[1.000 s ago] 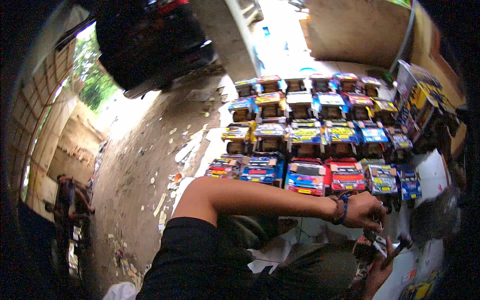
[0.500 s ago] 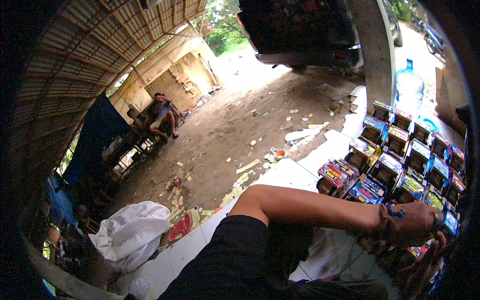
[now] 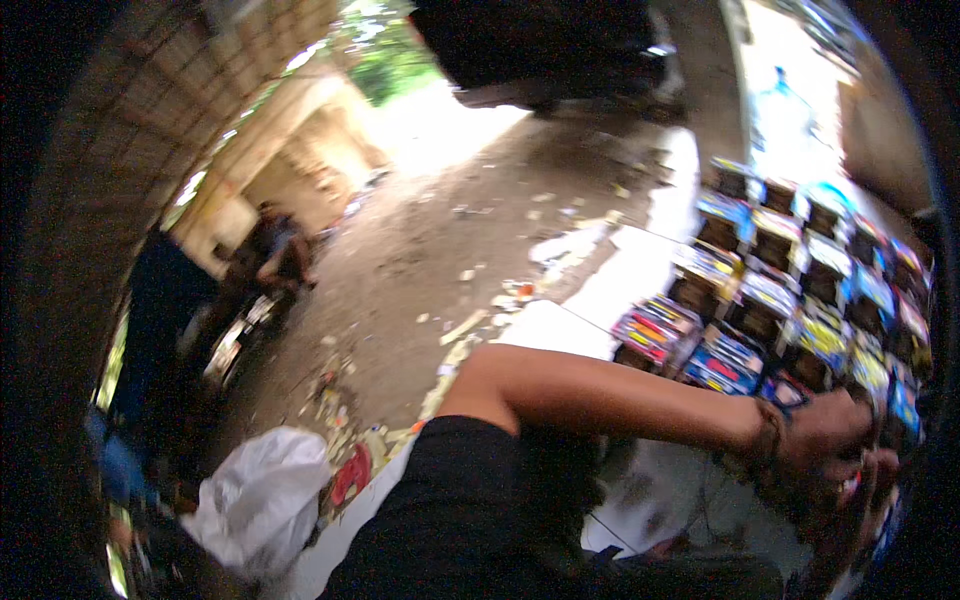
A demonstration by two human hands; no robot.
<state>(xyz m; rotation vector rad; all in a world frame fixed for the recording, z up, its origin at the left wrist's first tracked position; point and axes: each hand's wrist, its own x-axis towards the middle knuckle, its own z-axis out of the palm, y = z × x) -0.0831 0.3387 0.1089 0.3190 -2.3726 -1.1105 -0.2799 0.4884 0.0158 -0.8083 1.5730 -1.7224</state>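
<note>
My left hand (image 3: 825, 428) and right hand (image 3: 868, 492) sit close together at the right — blur hides my fingers, so I cannot tell whether they're spread or gripping anything. Just past them, colourful boxy models (image 3: 768, 293) stand in rows on white tiles (image 3: 565, 335). Beyond lies littered ground (image 3: 420, 270) (a person (image 3: 282, 250) sits across it), then a dark vehicle (image 3: 560, 50).

The sleeve (image 3: 440, 490) is short and black, and the bracelet (image 3: 771, 430) dark.
</note>
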